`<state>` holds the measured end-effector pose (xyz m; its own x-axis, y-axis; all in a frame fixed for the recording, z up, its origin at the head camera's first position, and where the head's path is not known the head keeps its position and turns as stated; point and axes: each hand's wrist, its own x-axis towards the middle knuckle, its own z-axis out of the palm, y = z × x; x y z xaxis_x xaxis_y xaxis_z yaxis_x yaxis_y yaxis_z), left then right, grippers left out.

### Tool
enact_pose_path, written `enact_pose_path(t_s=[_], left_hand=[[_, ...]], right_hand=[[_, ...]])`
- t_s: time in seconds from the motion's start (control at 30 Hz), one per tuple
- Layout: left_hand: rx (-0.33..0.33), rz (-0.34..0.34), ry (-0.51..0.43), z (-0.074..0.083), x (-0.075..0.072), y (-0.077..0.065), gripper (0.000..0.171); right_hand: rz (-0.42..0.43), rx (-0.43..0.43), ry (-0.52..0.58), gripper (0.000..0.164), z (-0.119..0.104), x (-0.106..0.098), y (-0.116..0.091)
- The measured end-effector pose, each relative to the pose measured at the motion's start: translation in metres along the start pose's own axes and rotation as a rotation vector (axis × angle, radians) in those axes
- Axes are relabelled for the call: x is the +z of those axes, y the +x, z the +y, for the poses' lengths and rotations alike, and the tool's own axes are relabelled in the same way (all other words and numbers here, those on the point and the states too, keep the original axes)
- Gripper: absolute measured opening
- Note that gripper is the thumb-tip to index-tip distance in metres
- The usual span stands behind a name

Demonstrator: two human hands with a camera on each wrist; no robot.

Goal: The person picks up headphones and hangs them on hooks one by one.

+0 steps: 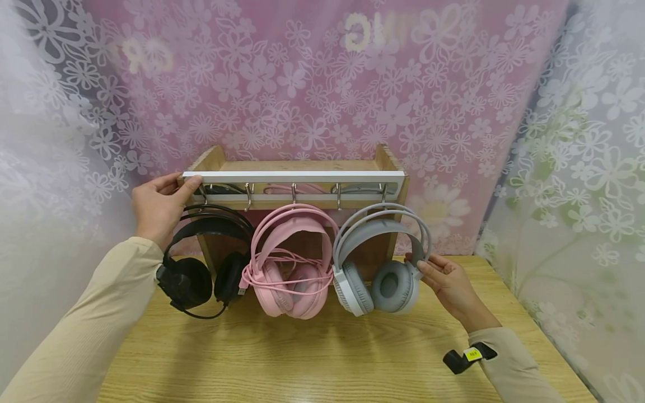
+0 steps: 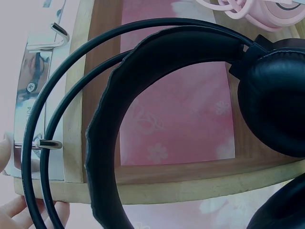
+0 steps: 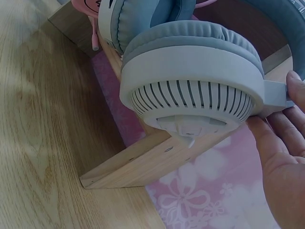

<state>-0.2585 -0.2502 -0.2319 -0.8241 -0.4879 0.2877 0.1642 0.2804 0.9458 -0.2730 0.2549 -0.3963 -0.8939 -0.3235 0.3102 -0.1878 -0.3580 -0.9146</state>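
Observation:
A wooden rack (image 1: 302, 166) with a white-edged metal hook rail (image 1: 302, 177) stands on the table. My left hand (image 1: 157, 208) grips the rail's left end, thumb in front and fingers around the side. Near it, a black headset (image 1: 188, 281) hangs from the leftmost hook (image 2: 50, 144) by its double headband. With thumb and fingers, my right hand (image 1: 450, 286) pinches the side arm of the grey-and-white headphones (image 1: 355, 291), just above the ear cup (image 3: 190, 78). Their headband loops reach up to the rightmost hook (image 1: 384, 193). Pink headphones (image 1: 272, 291) hang in the middle, cable wound around them.
The wood-grain table (image 1: 282, 358) extends in front of the rack. Behind it is a pink flowered backdrop (image 1: 302, 84), with pale flowered curtains (image 1: 584, 184) at both sides. A black strap (image 1: 456, 361) with a yellow label sits on the right sleeve.

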Motion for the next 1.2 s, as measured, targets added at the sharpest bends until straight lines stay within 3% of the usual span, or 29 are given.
enact_pose_path(t_s=[0.47,1.2], left_hand=[[0.002,0.008,-0.027,-0.001,0.001,0.003,0.069],[-0.016,-0.023,0.053,-0.005,-0.009,0.002,0.068]], right_hand=[[-0.009,0.000,-0.019,0.034,0.003,-0.003,-0.002],[0.016,0.042,-0.041,0.035,0.001,-0.009,-0.012]])
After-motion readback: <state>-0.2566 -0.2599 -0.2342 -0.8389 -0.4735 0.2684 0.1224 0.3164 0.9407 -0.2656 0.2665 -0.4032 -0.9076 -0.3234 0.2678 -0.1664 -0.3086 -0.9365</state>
